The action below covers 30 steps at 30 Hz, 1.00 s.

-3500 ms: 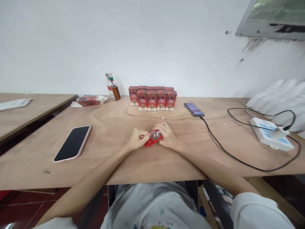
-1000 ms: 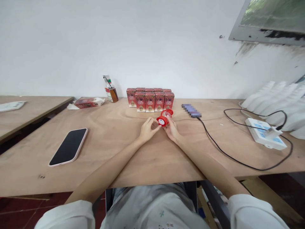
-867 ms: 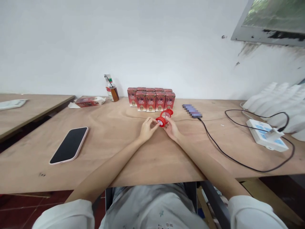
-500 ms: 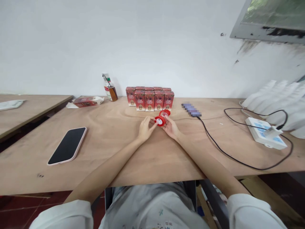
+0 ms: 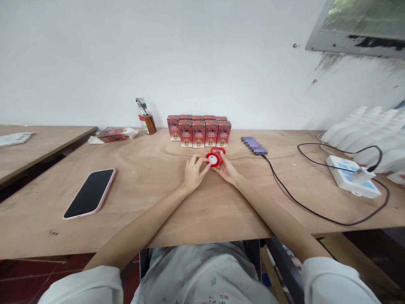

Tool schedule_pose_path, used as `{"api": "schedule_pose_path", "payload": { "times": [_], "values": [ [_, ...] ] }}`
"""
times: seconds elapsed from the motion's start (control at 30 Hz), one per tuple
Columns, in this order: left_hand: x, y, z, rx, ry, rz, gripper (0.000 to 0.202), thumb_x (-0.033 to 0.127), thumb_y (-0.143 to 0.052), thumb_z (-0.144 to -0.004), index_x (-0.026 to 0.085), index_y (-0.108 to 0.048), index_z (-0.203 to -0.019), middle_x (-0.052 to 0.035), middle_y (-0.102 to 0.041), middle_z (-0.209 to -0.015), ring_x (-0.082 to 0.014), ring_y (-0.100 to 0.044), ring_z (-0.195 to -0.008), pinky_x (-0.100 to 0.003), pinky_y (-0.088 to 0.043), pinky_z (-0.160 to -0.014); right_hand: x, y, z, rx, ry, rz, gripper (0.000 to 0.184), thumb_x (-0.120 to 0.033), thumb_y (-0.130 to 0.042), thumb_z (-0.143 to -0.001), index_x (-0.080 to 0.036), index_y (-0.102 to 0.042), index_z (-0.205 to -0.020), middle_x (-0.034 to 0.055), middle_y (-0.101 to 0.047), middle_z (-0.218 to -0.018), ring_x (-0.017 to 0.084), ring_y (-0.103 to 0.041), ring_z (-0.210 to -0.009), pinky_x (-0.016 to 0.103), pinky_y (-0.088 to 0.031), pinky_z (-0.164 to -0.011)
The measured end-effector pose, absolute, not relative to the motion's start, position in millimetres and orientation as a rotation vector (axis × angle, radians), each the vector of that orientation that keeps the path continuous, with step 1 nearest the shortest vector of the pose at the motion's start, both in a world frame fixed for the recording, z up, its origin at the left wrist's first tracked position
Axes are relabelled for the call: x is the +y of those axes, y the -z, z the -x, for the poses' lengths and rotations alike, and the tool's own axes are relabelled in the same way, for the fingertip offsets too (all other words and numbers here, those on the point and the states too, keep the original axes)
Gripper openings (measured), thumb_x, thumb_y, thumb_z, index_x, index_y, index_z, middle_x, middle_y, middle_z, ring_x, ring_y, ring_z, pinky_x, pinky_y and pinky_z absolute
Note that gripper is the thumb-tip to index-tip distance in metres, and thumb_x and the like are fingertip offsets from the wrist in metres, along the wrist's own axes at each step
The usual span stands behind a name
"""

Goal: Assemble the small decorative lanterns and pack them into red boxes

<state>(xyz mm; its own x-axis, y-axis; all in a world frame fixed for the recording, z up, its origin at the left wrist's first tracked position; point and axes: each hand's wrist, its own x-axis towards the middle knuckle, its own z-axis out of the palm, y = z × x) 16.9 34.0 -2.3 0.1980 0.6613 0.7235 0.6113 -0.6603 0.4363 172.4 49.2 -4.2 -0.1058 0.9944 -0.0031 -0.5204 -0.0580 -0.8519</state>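
Above the table, just in front of the printed boxes, a small red lantern-shaped ornament (image 5: 217, 150) with a see-through middle is tilted so that its round white base (image 5: 213, 159) faces me. My right hand (image 5: 227, 169) is closed around it from the right and below, thumb along its side. From the left, my left hand (image 5: 194, 172) has thumb and forefinger at the rim of the base. Small dark marks show on the white disc, too small to make out. The fingers cover part of the ornament's lower side.
Red printed boxes (image 5: 198, 134) stand in rows behind my hands. A phone (image 5: 90, 193) lies left, another phone (image 5: 254, 145) right, on a black cable running to a power strip (image 5: 352, 177). A bottle (image 5: 147, 122) and a torn red packet (image 5: 117, 134) sit back left; white objects (image 5: 357, 131) stand right.
The ornament has turned slightly, so its white base faces me more fully. My left fingers have shifted on the base, the thumb moving from its face towards the rim.
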Motion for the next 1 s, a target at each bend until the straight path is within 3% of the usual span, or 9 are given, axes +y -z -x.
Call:
{"api": "schedule_pose_path", "payload": {
  "times": [0.17, 0.37, 0.5, 0.7, 0.8, 1.0],
  "values": [
    [34.5, 2.6, -16.4, 1.203, -1.521, -2.510, 0.015, 0.030, -0.053, -0.088, 0.021, -0.063, -0.093, -0.0090, -0.059, -0.107, -0.0208, -0.056, -0.100, -0.033, -0.039, -0.086, 49.0, 2.6, -171.1, -0.780, -1.554, 0.781, 0.034, -0.051, -0.059, -0.081, -0.020, -0.064, -0.093, 0.0005, -0.071, -0.084, 0.011, -0.064, -0.068, 0.020, -0.053, -0.060],
    [37.5, 3.9, -16.3, 0.951, -1.440, -2.816, 0.017, 0.028, -0.050, -0.090, 0.021, -0.061, -0.101, -0.0102, -0.057, -0.123, -0.0222, -0.054, -0.112, -0.037, -0.043, -0.093, 47.0, 1.9, -169.3, -0.828, -1.541, 0.687, 0.023, -0.040, -0.066, -0.076, -0.021, -0.062, -0.086, -0.0026, -0.069, -0.079, 0.011, -0.062, -0.070, 0.021, -0.051, -0.064],
    [37.8, 6.1, -17.0, 0.777, -1.386, -2.937, 0.023, 0.023, -0.046, -0.093, 0.022, -0.058, -0.113, -0.0079, -0.063, -0.106, -0.0173, -0.059, -0.097, -0.031, -0.050, -0.083, 45.3, 0.6, -171.0, -0.750, -1.648, 0.640, 0.019, -0.038, -0.062, -0.078, -0.019, -0.063, -0.081, -0.0011, -0.069, -0.077, 0.012, -0.063, -0.072, 0.022, -0.052, -0.068],
    [38.3, 6.1, -17.2, 0.850, -1.571, -2.607, 0.017, 0.028, -0.051, -0.091, 0.018, -0.061, -0.101, -0.0059, -0.058, -0.093, -0.0136, -0.059, -0.084, -0.027, -0.053, -0.077, 40.3, -4.8, -174.4, -0.756, -1.820, 0.479, 0.020, -0.029, -0.048, -0.083, -0.019, -0.062, -0.092, 0.0027, -0.071, -0.092, 0.014, -0.064, -0.078, 0.025, -0.053, -0.069],
    [39.2, 6.1, -18.4, 0.876, -1.625, -2.244, 0.019, 0.031, -0.055, -0.089, 0.017, -0.060, -0.101, -0.0044, -0.056, -0.092, -0.0114, -0.061, -0.078, -0.024, -0.054, -0.071, 40.4, -3.9, -175.5, -0.754, -1.854, 0.481, 0.022, -0.031, -0.048, -0.085, -0.019, -0.060, -0.098, 0.0034, -0.070, -0.097, 0.015, -0.064, -0.084, 0.029, -0.054, -0.078],
    [36.8, 6.4, -22.2, 0.860, -1.541, -1.933, 0.026, 0.037, -0.063, -0.081, 0.017, -0.058, -0.097, -0.0039, -0.064, -0.090, -0.0126, -0.064, -0.075, -0.025, -0.055, -0.069, 46.7, 2.7, -175.6, -0.801, -1.788, 0.592, 0.022, -0.039, -0.057, -0.084, -0.020, -0.061, -0.094, 0.0006, -0.071, -0.089, 0.012, -0.065, -0.079, 0.025, -0.056, -0.073]
  ]
}}
